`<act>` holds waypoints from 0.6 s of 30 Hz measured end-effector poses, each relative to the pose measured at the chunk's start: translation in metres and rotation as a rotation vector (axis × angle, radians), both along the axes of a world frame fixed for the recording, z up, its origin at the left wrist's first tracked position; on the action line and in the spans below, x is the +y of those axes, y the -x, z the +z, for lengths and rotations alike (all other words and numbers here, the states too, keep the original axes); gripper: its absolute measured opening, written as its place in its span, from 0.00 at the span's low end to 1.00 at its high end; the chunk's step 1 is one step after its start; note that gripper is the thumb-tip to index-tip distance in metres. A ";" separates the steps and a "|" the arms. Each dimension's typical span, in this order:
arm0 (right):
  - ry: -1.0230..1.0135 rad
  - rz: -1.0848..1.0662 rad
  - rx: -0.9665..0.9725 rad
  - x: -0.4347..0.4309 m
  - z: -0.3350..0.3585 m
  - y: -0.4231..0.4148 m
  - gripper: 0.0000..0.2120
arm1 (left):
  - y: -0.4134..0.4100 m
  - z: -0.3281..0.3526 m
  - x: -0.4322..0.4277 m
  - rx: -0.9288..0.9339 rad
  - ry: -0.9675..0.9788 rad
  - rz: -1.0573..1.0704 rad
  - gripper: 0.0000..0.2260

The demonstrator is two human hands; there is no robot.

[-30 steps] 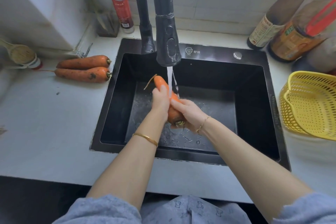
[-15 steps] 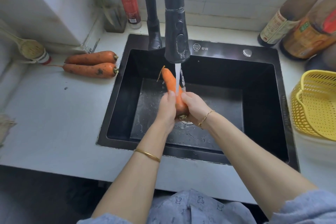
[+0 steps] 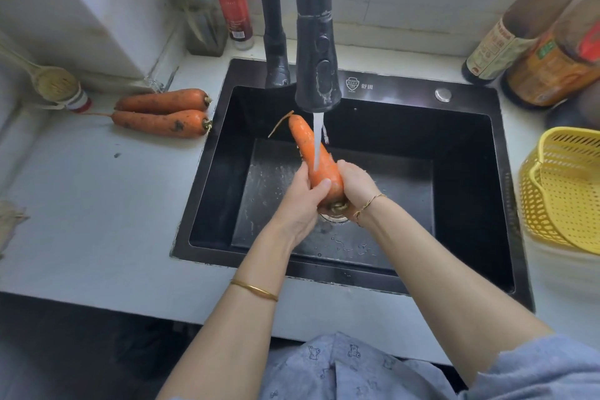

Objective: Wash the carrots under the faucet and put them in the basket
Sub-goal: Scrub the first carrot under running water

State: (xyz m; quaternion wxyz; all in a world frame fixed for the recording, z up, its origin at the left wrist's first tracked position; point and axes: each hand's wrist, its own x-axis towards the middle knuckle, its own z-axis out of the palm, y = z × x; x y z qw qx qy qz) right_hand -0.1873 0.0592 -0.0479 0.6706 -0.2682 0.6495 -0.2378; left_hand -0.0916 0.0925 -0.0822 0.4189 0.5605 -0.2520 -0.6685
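An orange carrot [image 3: 308, 146] stands tilted over the black sink [image 3: 467, 178], its thin tip up and to the left, its stem end down. Water runs from the black faucet [image 3: 316, 52] onto its middle. My left hand [image 3: 300, 201] grips the thick lower part from the left, thumb across the front. My right hand [image 3: 355, 185] grips the same part from the right. Two dirty carrots [image 3: 162, 114] lie side by side on the counter left of the sink. A yellow perforated basket [image 3: 565, 191] sits at the right edge.
Sauce bottles [image 3: 506, 42] crowd the back right corner. A red-labelled bottle [image 3: 232, 3] stands behind the sink at the left, near a wooden spoon [image 3: 55, 83]. The white counter [image 3: 97, 204] runs along the left and front of the sink.
Both hands slid down the carrot toward its thick end, so more of the upper carrot shows under the stream. The camera moved closer and slightly left.
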 end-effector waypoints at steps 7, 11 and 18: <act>0.160 0.028 0.127 0.010 -0.006 -0.010 0.18 | 0.011 0.013 -0.006 -0.186 -0.080 0.167 0.17; 0.068 -0.078 0.015 0.001 -0.005 0.000 0.15 | -0.001 0.015 -0.002 0.008 -0.021 0.053 0.17; 0.085 0.089 -0.092 0.013 0.000 -0.005 0.15 | 0.001 0.026 -0.015 -0.079 -0.263 0.249 0.28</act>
